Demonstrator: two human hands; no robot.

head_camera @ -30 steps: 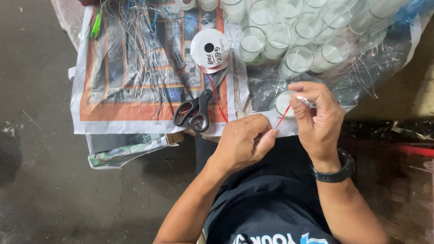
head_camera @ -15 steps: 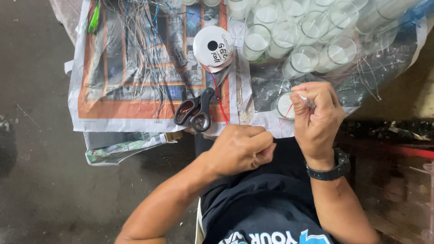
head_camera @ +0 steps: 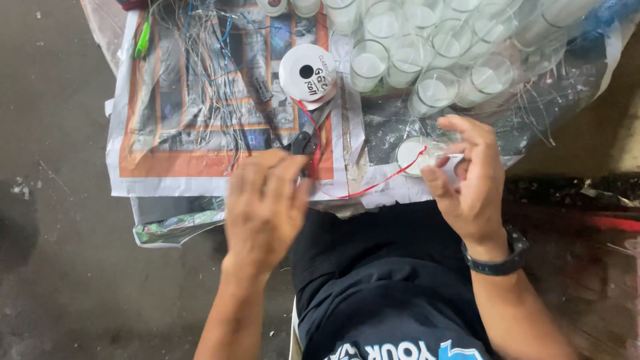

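L hand (head_camera: 263, 203), fingers spread, grip empty, lies over the black scissors (head_camera: 301, 142) on the newspaper (head_camera: 167, 167). R hand (head_camera: 470, 180) pinches the red ribbon (head_camera: 377, 187) by a small glass candle (head_camera: 412, 155) at table edge. Ribbon runs back to the white spool (head_camera: 307, 71).

Thin glossy red foil ribbon (head_camera: 373, 187), smooth and shiny. Clear glass cups (head_camera: 433, 90) filled with matt white wax. Round white plastic spool (head_camera: 307, 72), smooth. Black plastic-handled scissors (head_camera: 303, 141). Printed orange-bordered newspaper sheet (head_camera: 167, 133), matt, creased. Rough grey concrete floor (head_camera: 60, 267). Matt black rubbery wristwatch strap (head_camera: 497, 263).
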